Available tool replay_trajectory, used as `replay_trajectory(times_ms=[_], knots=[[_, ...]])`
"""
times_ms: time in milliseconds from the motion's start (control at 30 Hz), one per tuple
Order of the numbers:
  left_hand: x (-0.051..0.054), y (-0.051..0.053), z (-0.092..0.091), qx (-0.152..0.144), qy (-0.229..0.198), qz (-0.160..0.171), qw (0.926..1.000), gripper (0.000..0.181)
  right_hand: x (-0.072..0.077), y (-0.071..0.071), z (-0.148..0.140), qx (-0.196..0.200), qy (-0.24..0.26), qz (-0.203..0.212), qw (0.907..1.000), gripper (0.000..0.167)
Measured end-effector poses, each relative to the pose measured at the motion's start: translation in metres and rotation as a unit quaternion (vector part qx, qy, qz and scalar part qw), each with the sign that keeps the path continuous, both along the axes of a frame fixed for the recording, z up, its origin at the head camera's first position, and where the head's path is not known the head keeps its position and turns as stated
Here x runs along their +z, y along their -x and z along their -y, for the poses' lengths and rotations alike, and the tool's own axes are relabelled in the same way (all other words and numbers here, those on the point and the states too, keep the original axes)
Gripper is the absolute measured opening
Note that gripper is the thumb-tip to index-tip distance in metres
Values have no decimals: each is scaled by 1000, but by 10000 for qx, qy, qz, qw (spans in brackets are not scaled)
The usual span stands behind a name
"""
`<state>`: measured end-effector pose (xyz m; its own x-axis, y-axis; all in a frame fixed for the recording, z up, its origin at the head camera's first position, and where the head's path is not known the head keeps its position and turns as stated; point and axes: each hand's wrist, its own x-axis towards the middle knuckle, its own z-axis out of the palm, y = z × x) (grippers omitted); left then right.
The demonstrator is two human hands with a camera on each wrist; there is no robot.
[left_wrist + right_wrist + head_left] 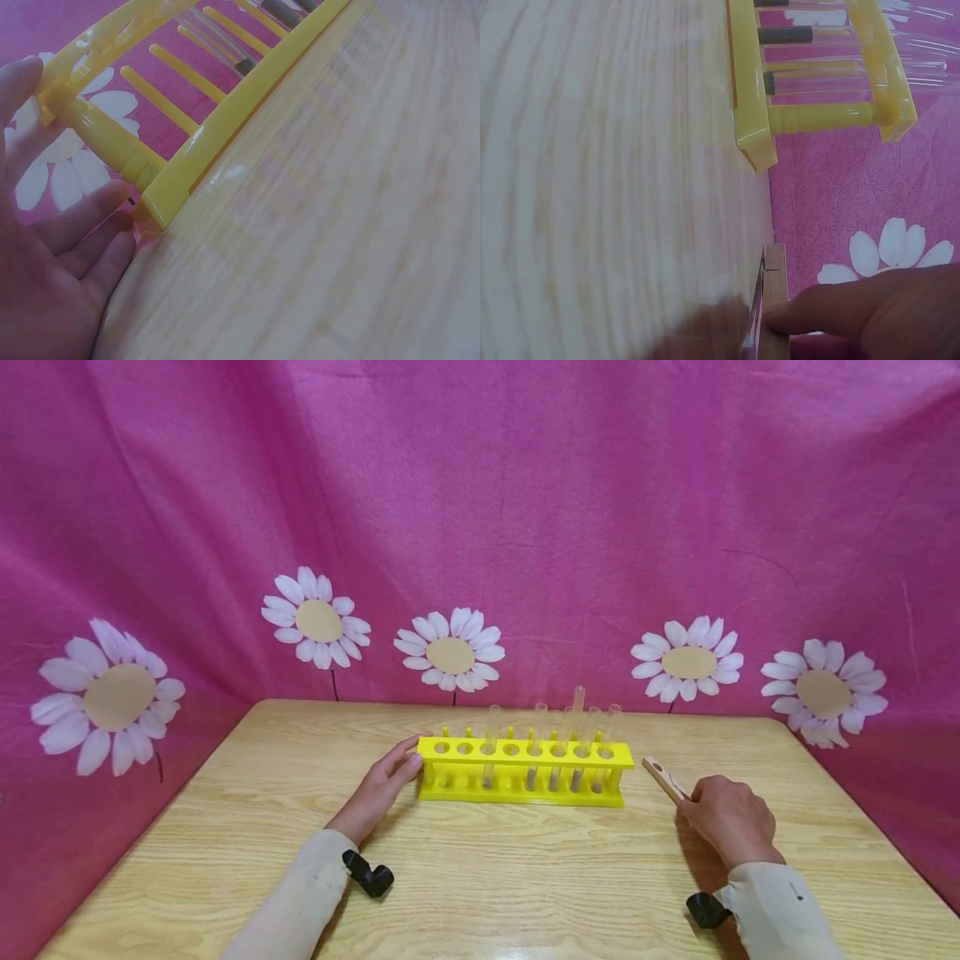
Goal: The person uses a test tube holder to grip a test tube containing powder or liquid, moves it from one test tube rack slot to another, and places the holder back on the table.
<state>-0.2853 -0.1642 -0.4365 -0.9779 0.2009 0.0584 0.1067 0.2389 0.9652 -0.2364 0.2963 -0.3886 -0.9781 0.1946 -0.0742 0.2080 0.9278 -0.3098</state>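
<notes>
A yellow test tube rack [465, 762] stands upright on the table. My left hand [382, 785] holds its left end, the thumb in front by the top plate; in the left wrist view the lower fingers lie near the base. Several clear test tubes [493, 720] stand in the rack, most of them toward its right side, with dark grey matter [787, 35] at their bottoms. One tube [579, 697] sticks up higher than the others. To the right of the rack, my right hand [731, 818] grips a wooden test tube holder [663, 778], which points toward the rack's right end.
The light wooden table [480, 877] reaches back to a pink cloth [525, 527] with white flowers, which rises behind and on both sides. Thin yellow pegs [159, 99] stand up along the rack. Black wrist devices [367, 874] sit at both sleeves.
</notes>
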Motion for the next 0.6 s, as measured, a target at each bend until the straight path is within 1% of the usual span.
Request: replay_trajectory(times_ms=[167,300,400,533,600], knots=[[-1,-1,0,69,91,36,9999,63,0,0,-3,-48,101,-107,9999,30],[-3,-1,0,141,191,97,9997,68,-1,-2,-6,-85,257,-413,9988,31],[-3,-1,0,138,202,113,9996,70,0,-2,-8,-92,379,-686,9969,32],[-1,-1,0,113,173,94,9997,71,4,-2,-9,-5,450,-1113,9928,32],[0,-1,-1,84,165,52,9998,71,7,-4,-9,-34,499,-1289,9904,30]])
